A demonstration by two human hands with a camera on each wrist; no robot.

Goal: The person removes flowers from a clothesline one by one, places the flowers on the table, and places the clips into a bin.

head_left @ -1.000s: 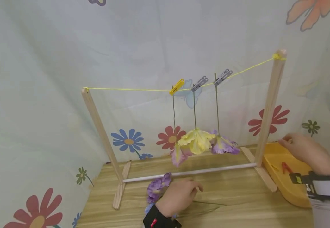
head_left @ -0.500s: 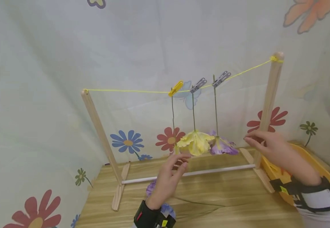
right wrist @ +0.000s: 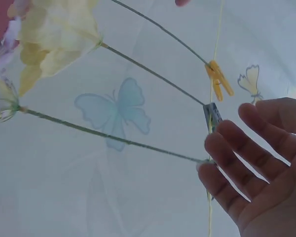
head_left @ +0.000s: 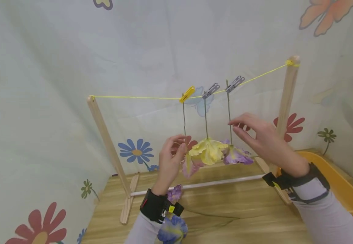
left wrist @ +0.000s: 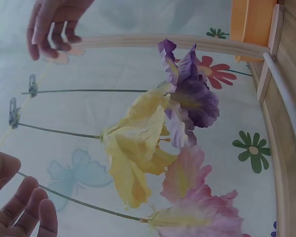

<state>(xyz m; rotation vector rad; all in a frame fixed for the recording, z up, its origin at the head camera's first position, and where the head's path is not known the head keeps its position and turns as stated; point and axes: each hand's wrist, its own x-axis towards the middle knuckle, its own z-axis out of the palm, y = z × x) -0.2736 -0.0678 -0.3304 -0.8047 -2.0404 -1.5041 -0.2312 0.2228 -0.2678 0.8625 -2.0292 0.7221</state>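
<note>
Three artificial flowers hang head down from a yellow string (head_left: 133, 97): a pink flower (left wrist: 202, 215), a yellow flower (head_left: 210, 151) and a purple flower (head_left: 238, 156). A yellow clothespin (head_left: 187, 94) pins the pink one's stem. Grey clothespins (head_left: 211, 91) pin the other two. My left hand (head_left: 171, 157) is raised beside the pink flower, thumb and fingers apart near its stem; contact cannot be made out. Close to the purple flower's stem, my right hand (head_left: 263, 140) has loosely bent fingers and grips nothing visible.
The string spans two wooden posts (head_left: 104, 139) joined by a white bar (head_left: 222, 182). On the table lie a blue flower (head_left: 172, 230) and another purple flower (head_left: 174, 192). A yellow tray (head_left: 347, 193) stands at the right, partly behind my right arm.
My left hand has risen from the table flowers to the hanging pink flower. My right hand has moved left and up, from the tray to the purple flower's stem.
</note>
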